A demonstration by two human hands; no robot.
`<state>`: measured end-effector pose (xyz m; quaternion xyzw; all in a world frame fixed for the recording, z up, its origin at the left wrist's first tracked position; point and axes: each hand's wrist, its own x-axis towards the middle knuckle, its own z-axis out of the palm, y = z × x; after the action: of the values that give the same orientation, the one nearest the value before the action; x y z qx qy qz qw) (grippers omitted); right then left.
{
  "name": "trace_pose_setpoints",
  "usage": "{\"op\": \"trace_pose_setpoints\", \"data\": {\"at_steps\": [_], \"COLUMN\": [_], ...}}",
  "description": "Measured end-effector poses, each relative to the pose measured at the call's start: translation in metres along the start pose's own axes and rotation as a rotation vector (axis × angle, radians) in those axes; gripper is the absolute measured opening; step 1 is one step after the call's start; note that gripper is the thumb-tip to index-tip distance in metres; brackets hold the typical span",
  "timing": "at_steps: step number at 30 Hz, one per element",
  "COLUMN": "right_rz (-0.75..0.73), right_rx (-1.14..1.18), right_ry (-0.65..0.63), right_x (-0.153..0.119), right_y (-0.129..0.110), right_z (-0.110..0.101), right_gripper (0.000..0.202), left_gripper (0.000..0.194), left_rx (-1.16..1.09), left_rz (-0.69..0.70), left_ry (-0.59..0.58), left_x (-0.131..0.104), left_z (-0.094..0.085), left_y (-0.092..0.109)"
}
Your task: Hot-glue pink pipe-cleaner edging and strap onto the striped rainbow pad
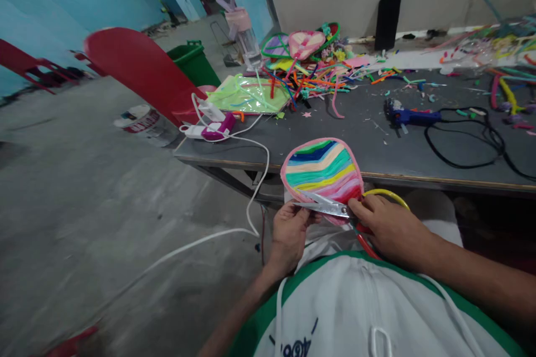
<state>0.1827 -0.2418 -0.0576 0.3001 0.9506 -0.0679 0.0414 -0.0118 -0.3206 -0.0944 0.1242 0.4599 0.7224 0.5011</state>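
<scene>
While the grey table [377, 145] fills the right half of the view with bare concrete floor [84, 206] to its left, a red chair [138, 70] stands at the table's far-left corner beside a green bin [195, 61], a heap of cut pipe cleaners [310, 75] lies at the back, a blue glue gun [408, 117] with a black cord [469, 145] sits to the right, and a white power strip [201, 131] rests on the near-left corner with a white cable [251, 201] hanging off the edge; smaller and nearest, a striped pipe-cleaner piece [322, 170], heart-like with a pink rim, is held upright in front of the table's near edge, just above the lap; left hand [291, 228] pinches its lower-left edge, fingers closed on it from below; right hand [387, 228] is wrapped on the red and yellow handles of scissors [330, 208], blades lying across the piece's bottom edge and nearly closed, whether they bite the rim or just rest on it cannot tell; judgement: the piece looks light, fuzzy and soft on the surface but bendy from wire cores, so squeezing the middle would likely warp the stripes; better held at the rim close beside the blades, thumb on front, so the edge stays taut and does not flop; fuzz gives grip, slipping unlikely
</scene>
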Motion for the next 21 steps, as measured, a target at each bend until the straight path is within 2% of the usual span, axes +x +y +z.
{"op": "trace_pose_setpoints", "data": {"at_steps": [21], "right_rz": [0.021], "right_rx": [-0.023], "right_ry": [-0.035], "right_x": [0.0029], "right_y": [0.0007], "right_z": [0.0101], "right_gripper": [0.037], "left_gripper": [0.021], "left_rx": [0.000], "left_rz": [-0.010], "left_ry": [-0.061], "left_x": [-0.0001], "left_z": [-0.0039], "left_y": [-0.0011]}}
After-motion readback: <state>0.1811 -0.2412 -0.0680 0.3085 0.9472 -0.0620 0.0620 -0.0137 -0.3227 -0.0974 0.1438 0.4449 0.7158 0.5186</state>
